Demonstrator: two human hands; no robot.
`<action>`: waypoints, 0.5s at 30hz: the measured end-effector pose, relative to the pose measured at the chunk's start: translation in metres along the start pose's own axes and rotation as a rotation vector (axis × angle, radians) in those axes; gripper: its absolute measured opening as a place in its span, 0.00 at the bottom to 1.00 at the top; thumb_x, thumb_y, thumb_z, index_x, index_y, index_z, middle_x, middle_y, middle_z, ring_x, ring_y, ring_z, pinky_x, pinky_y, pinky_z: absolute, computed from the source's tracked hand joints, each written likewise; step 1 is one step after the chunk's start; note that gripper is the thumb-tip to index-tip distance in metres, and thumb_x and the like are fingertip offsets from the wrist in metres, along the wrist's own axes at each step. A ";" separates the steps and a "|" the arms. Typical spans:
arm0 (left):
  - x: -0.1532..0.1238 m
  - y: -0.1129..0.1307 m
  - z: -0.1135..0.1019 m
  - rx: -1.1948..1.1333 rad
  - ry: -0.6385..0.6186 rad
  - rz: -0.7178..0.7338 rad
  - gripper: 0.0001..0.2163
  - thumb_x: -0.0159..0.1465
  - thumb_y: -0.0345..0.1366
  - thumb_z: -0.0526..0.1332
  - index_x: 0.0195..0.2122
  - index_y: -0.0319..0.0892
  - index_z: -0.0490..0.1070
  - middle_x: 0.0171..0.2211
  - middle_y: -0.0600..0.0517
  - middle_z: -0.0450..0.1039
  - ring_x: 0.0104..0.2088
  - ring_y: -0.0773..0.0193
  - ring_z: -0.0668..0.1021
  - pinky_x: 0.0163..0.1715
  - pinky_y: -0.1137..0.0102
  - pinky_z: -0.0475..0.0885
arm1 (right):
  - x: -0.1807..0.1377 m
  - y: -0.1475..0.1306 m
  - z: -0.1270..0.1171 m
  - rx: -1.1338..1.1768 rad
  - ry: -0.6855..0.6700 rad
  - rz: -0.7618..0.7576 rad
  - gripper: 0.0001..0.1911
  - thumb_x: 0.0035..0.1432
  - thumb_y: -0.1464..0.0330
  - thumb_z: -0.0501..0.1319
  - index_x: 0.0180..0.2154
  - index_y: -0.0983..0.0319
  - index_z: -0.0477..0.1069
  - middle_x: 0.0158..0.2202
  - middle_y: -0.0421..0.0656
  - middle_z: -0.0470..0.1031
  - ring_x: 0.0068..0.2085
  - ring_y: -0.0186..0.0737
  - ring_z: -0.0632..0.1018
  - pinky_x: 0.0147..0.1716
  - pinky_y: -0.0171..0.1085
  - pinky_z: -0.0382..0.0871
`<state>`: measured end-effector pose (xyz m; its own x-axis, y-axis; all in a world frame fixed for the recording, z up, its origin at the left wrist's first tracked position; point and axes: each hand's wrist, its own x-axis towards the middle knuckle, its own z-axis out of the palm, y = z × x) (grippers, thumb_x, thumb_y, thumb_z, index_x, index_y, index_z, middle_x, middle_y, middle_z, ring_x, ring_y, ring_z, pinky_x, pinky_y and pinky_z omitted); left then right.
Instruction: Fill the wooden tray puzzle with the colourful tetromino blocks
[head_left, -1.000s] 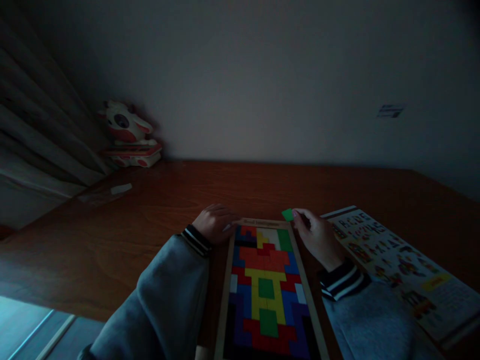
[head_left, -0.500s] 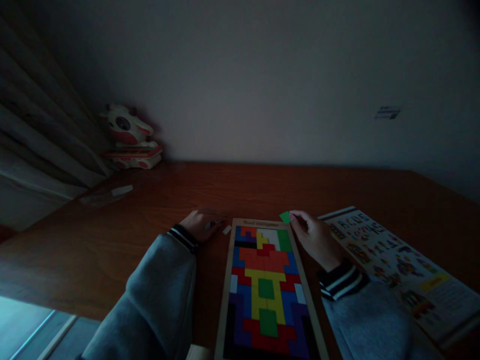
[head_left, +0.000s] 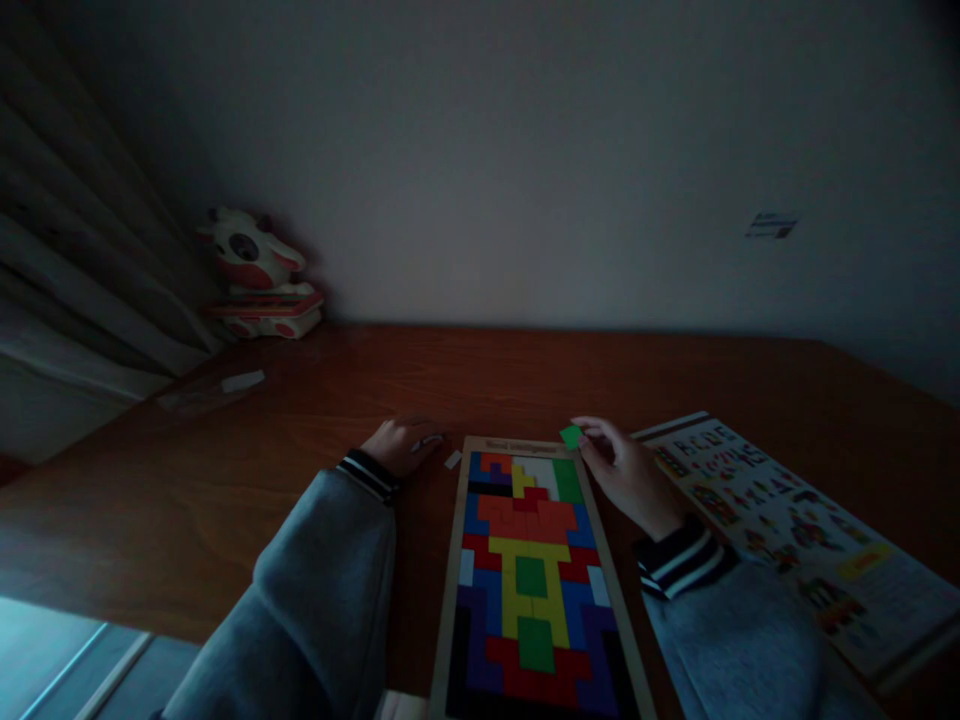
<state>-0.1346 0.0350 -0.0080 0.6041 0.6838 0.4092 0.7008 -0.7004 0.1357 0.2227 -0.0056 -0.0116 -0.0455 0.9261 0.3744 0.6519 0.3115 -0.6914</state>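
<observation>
A wooden block puzzle in a light frame [head_left: 517, 446] lies in front of me, mostly filled with coloured pieces. At its far end a pale patch [head_left: 537, 474] of bare base shows between the yellow, red and green pieces. Over the far right corner of the frame, my right hand [head_left: 626, 475] pinches a green square puzzle piece [head_left: 571, 437] between thumb and fingers. To the left of the frame, my left hand [head_left: 401, 447] rests on the table with its fingers loosely extended, holding nothing that I can see. Beside its fingertips is a small pale piece [head_left: 453, 460].
A printed pattern sheet [head_left: 787, 540] lies to the right, partly under my right sleeve. At the back left stands a cow-shaped toy [head_left: 259, 270] by the curtain [head_left: 82, 240]. A whitish strip [head_left: 244, 381] lies on the table [head_left: 315, 390]. The wall rises behind.
My right fingers have shifted slightly around the green square piece, the index finger now reaching over it. The piece stays near the same corner. My left hand has hardly moved.
</observation>
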 end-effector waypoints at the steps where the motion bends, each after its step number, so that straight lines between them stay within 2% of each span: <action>1: 0.000 -0.001 0.001 -0.005 0.002 -0.001 0.12 0.69 0.35 0.56 0.47 0.43 0.78 0.42 0.48 0.81 0.41 0.60 0.83 0.43 0.67 0.78 | 0.000 0.001 0.000 -0.005 0.004 0.005 0.15 0.63 0.60 0.55 0.47 0.58 0.72 0.38 0.46 0.81 0.36 0.43 0.82 0.35 0.41 0.75; 4: -0.001 -0.002 0.003 -0.007 0.015 0.002 0.11 0.68 0.35 0.57 0.46 0.44 0.78 0.42 0.49 0.82 0.40 0.61 0.83 0.43 0.68 0.78 | 0.000 0.006 0.001 -0.005 0.012 0.035 0.13 0.60 0.60 0.58 0.44 0.59 0.72 0.38 0.47 0.82 0.37 0.45 0.82 0.38 0.43 0.75; 8: 0.001 0.002 0.005 -0.018 0.040 0.024 0.12 0.66 0.33 0.57 0.46 0.44 0.78 0.41 0.49 0.82 0.39 0.61 0.83 0.42 0.69 0.79 | 0.000 0.011 0.003 0.023 0.013 0.091 0.13 0.57 0.59 0.61 0.41 0.60 0.71 0.36 0.47 0.81 0.36 0.44 0.82 0.36 0.43 0.76; 15: 0.006 0.014 0.008 -0.139 0.085 0.028 0.10 0.67 0.34 0.58 0.45 0.43 0.78 0.42 0.49 0.81 0.41 0.62 0.82 0.44 0.69 0.78 | -0.001 0.007 0.004 0.029 0.030 0.054 0.15 0.59 0.58 0.59 0.45 0.59 0.72 0.36 0.46 0.81 0.35 0.43 0.81 0.36 0.42 0.75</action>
<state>-0.1180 0.0309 -0.0111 0.5844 0.6479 0.4887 0.6214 -0.7445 0.2439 0.2247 -0.0038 -0.0191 0.0119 0.9352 0.3540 0.6306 0.2677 -0.7285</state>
